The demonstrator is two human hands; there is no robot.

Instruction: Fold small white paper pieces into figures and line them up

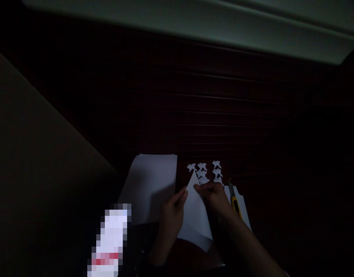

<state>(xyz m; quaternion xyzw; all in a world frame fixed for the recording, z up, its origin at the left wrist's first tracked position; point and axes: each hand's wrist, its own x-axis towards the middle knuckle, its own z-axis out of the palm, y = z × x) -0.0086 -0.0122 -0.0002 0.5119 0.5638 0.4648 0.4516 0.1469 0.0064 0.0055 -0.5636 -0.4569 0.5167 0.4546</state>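
Low at the centre of the frame, my left hand [171, 213] and right hand [216, 197] each pinch an edge of a pointed white paper sheet [194, 219]. Small white folded-paper figures [216, 172] lie near its tip, a white rectangular paper stack [153, 175] left, a yellow-handled cutter knife [235, 205] lower right.

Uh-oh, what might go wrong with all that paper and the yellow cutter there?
The yellow cutter lies close to the right hand, and its blade looks exposed, so it might nick that hand. The sheet held in both hands could bump the small folded papers near its tip. The picture is dark too, so edges may be hard to see.
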